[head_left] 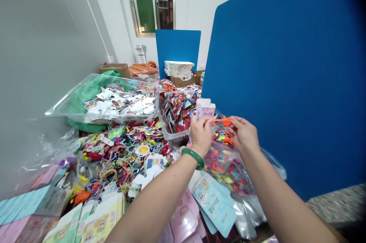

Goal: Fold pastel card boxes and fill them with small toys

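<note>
My left hand (201, 134), with a green bangle at the wrist, is closed around a small pale purple carton (206, 111). The carton stands upright with its top flaps raised. My right hand (243, 133) pinches a bright orange stringy piece (223, 122), which spans the gap between both hands. Its left end meets my left thumb and fingertip; whether they grip it too I cannot tell. Below the hands lies a clear plastic bag (228, 167) of colourful small pieces, with more orange strings at its mouth.
A clear tub (60, 107) of white cut-outs stands back left, beside a bin (171, 135) packed with reddish cards. Loose trinkets (114, 159) cover the table's middle. Flat blue cartons (214, 201) and stacked boxes (31, 207) lie in front. A blue panel (280, 83) rises on the right.
</note>
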`<state>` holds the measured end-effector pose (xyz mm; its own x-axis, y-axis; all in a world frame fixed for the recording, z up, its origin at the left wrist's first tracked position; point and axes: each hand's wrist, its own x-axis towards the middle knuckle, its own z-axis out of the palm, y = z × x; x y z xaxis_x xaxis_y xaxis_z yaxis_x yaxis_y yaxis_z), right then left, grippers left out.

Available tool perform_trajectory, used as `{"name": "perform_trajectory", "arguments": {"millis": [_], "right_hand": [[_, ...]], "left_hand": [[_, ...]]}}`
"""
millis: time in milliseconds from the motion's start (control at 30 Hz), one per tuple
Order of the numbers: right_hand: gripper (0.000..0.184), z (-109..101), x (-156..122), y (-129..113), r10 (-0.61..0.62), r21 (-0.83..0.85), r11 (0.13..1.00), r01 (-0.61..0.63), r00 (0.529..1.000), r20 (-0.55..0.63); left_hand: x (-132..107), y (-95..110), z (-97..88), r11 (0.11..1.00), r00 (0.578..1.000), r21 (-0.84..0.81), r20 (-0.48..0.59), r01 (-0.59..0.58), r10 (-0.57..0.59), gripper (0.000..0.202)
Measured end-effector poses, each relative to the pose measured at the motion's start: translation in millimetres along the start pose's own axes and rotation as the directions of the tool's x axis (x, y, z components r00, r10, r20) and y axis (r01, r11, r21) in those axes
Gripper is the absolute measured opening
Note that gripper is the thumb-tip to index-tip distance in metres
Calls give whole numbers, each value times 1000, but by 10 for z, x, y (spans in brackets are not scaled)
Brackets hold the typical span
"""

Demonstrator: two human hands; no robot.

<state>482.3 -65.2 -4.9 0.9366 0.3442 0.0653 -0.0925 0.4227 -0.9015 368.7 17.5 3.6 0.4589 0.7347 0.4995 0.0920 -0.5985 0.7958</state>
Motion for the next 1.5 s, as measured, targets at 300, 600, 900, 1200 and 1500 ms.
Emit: {"name": "perform_trajectory", "arguments": {"millis": [300,600,900,1200,1500], "right_hand": [[31,-333,90,-108,73,-102,992,-72,997,5],[35,-289,-85,-218,188,-354,927,-124,970,153],[43,-71,-307,-237,380,-344,903,-256,849,367],[43,4,-366,-284,391,-381,893,-241,833,390],[46,23,-379,-324,439,-437,860,-264,820,368]], "left_hand": [[79,-128,-130,997,999,-59,38,39,-36,15],[-13,-13,-45,986,986,-164,165,30,-3,17],[-46,2,-122,972,974,-227,229,60,-7,16],[-13,-76,-229,969,985,-239,169,60,-20,17],[138,-199,-498,981,995,-170,58,93,-84,19]]}}
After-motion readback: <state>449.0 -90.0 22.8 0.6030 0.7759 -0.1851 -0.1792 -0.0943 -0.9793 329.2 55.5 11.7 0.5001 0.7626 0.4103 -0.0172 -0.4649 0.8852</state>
